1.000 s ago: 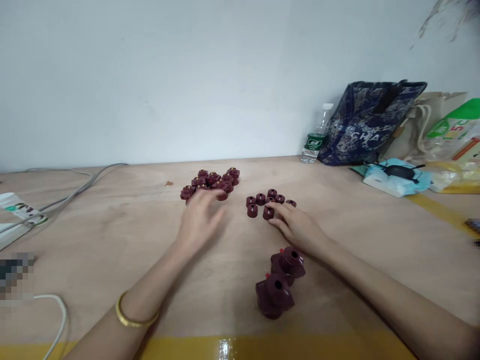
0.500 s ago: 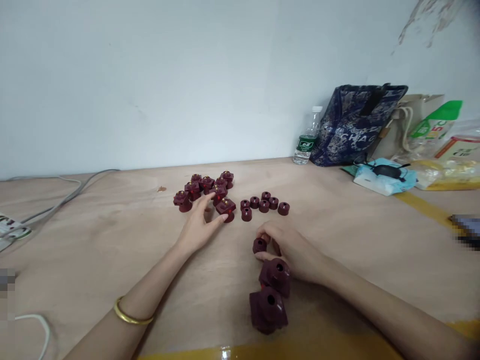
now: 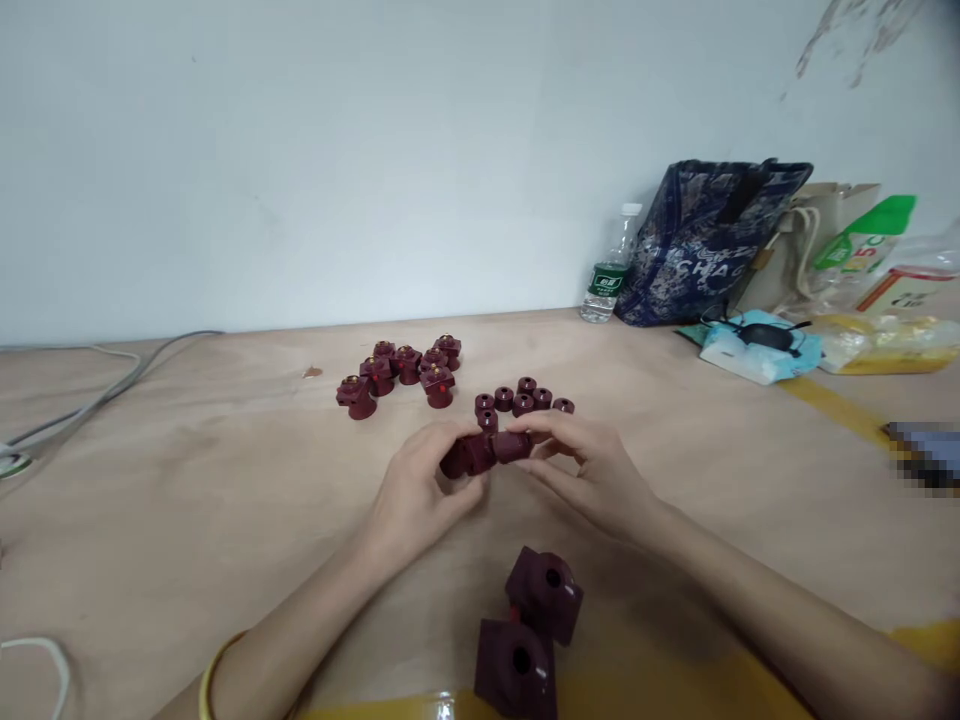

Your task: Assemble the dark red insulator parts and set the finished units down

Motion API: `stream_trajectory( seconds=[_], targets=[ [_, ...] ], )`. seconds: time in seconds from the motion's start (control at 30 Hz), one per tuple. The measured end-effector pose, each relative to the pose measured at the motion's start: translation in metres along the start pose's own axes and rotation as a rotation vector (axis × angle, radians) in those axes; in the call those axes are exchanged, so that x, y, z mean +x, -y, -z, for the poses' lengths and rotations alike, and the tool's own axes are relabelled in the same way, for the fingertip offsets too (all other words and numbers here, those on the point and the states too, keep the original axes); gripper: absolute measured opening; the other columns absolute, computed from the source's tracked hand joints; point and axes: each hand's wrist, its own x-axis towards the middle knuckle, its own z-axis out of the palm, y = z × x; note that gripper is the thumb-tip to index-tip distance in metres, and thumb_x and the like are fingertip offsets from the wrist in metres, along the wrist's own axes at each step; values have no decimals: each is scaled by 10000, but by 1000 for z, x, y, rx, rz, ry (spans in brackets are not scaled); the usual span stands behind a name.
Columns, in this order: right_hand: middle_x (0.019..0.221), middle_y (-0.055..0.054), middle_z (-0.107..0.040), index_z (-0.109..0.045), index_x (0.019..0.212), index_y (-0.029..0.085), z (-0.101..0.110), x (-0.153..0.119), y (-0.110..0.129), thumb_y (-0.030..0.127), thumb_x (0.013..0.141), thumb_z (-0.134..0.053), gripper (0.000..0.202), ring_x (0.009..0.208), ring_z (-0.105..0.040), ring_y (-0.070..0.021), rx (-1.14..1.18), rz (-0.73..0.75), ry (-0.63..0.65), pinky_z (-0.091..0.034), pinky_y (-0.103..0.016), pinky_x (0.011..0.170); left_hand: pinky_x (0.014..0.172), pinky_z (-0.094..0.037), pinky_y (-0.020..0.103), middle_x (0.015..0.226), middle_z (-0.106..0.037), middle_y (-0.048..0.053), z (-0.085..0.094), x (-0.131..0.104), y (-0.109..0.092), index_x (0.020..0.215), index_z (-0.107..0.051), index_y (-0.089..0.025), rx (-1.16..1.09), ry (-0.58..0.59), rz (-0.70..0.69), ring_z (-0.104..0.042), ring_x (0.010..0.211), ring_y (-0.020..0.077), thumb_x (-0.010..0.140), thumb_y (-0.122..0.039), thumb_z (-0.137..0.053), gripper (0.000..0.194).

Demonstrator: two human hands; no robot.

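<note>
My left hand (image 3: 431, 480) is closed around a maroon base piece (image 3: 466, 456) with a square flange, held tilted on its side above the table. Between the thumb and fingers of my right hand (image 3: 581, 460) is a small maroon cap (image 3: 512, 446), its end against the base piece. Just behind my hands stand several small round caps (image 3: 523, 404), each with a hole on top. Farther left is a group of maroon base pieces (image 3: 407, 364) with brass-coloured parts on top. Close to me sit two larger maroon pieces (image 3: 545, 590) with holes in their domed tops.
At the back right are a water bottle (image 3: 606, 270), a dark patterned bag (image 3: 709, 245) and a light blue packet (image 3: 761, 345) with a black item on it. Cables (image 3: 120, 385) run along the left side. Yellow tape (image 3: 847, 410) crosses the table.
My left hand has lifted the nearest base piece out of its group and brought it right. My right hand has raised the small cap from the table, and the two pieces now meet.
</note>
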Motion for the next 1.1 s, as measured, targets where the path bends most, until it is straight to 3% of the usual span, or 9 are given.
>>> stream_trajectory(
  seconds=[0.1,0.2,0.37,0.53,0.73,0.8,0.97,1.1],
  targets=[
    [1105,-54,-672,-608,1132,235,-1,-3,2,179,863,-540,283,902,-637,-173,-74,32,37,-539,-309,762,830,-483,347,1008,-646,46,2,-4,-4,1129,-560,-227,71,11,-65,-596,925,196,781,-139,-591,360],
    [1023,-47,-709,-629,1106,231,-4,-5,1,267,845,-611,265,875,-656,-187,-159,-11,-15,-531,-326,793,823,-489,345,1023,-646,50,1,-5,-3,1129,-560,-231,124,17,-109,-598,941,198,795,-154,-602,345],
    [664,2,-690,-675,830,195,-9,-5,0,413,812,-644,220,567,-621,-141,-124,-250,17,-501,-250,543,868,-472,368,1049,-651,49,-1,-7,0,1100,-550,-220,231,11,-187,-591,983,209,810,-200,-623,300],
    [947,-37,-718,-615,1116,216,-5,-4,3,324,832,-632,304,732,-661,-156,-104,-138,64,-535,-268,641,881,-463,383,1025,-670,38,-1,-6,-2,1090,-565,-225,227,24,-154,-602,966,211,800,-200,-631,298],
    [1131,-46,-674,-606,1154,248,0,-4,5,167,873,-543,299,1036,-619,-199,-182,124,99,-489,-356,913,841,-489,344,1041,-683,28,1,-6,-6,1114,-580,-243,53,24,-66,-627,937,193,798,-214,-642,323],
    [1078,-39,-696,-617,1140,248,-1,-4,5,212,870,-572,276,974,-641,-194,-182,79,105,-505,-331,862,830,-486,341,1018,-687,24,0,-6,-6,1104,-584,-243,67,32,-74,-628,920,192,795,-221,-647,316],
    [728,-14,-692,-668,990,203,-5,-4,6,399,895,-527,260,620,-639,-155,-171,-200,68,-505,-263,587,858,-446,362,1015,-684,21,-3,-7,-6,1079,-577,-235,200,30,-146,-613,944,200,792,-225,-648,296],
    [1034,-82,-654,-459,1327,234,-4,-4,10,344,854,-584,501,823,-634,-189,-134,-109,99,-516,-276,620,869,-426,382,1001,-688,19,-1,-6,-4,1091,-569,-231,233,24,-133,-611,925,196,799,-240,-643,302]
  ],
)
